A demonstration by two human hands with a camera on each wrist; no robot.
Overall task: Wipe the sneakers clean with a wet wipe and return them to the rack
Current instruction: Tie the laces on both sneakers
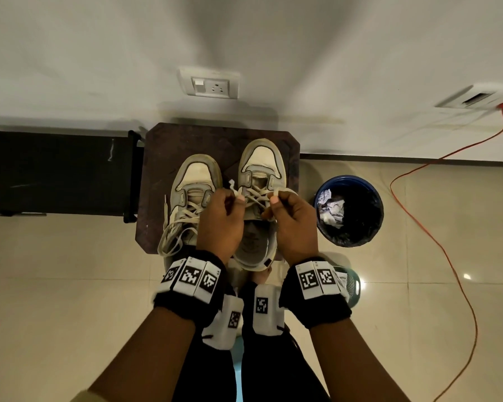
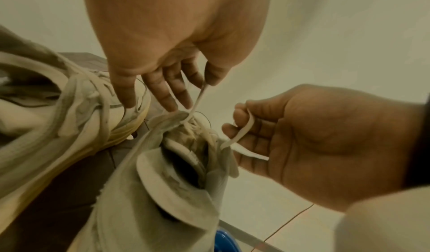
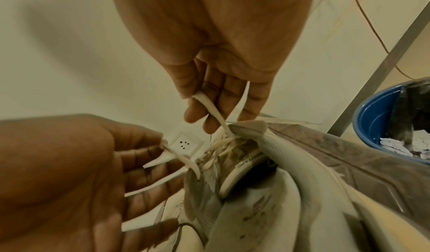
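Grey-and-cream sneakers (image 1: pixel 230 195) with off-white laces (image 1: pixel 183 216) sit on a dark brown stool (image 1: pixel 157 175). The bin (image 1: pixel 369 187) is blue, the cable (image 1: pixel 436 227) orange, and the wristbands (image 1: pixel 186 285) are black with black-and-white square codes.

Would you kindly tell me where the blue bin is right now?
In the head view the blue bin stands on the tiled floor, right of the dark stool holding the sneakers, near the wall.

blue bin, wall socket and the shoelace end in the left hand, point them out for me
blue bin (image 1: pixel 373 195), head view, on its rim.
wall socket (image 1: pixel 216 88), head view, on the pin holes.
shoelace end (image 1: pixel 233 187), head view, just above the left hand (image 1: pixel 219 220) pinching it.
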